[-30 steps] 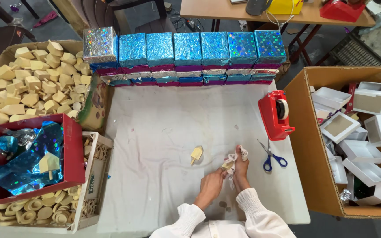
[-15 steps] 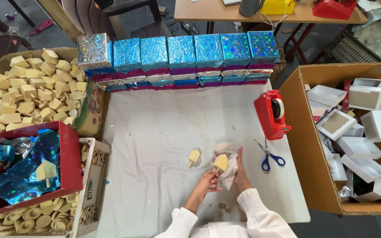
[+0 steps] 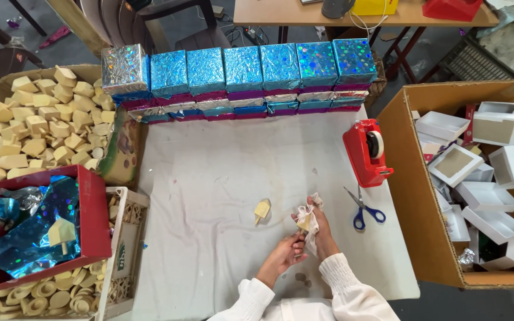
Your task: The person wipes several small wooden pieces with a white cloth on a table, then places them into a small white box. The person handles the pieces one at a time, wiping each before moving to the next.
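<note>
Wooden block, small and pale, sits just below the centre of the frame, partly wrapped in a white cloth. Right hand is clamped around cloth and block together; left hand meets them from below, its fingertips pinched on the block's lower edge. Both wrists wear white sleeves. A second wooden piece lies loose just to the left, apart from the hands. Blue-handled scissors rest near to the right, and a red tape dispenser stands above them. All these lie on a white sheet covering the table. Along the table's far edge runs a row of boxes wrapped in shiny blue foil, stacked on lower rows. Upper left, a cardboard box holds many plain wooden blocks; lower left, a red tray holds crumpled blue foil. At right, a large cardboard carton contains white boxes. Beyond, a dark floor and a wooden table's legs are visible.
</note>
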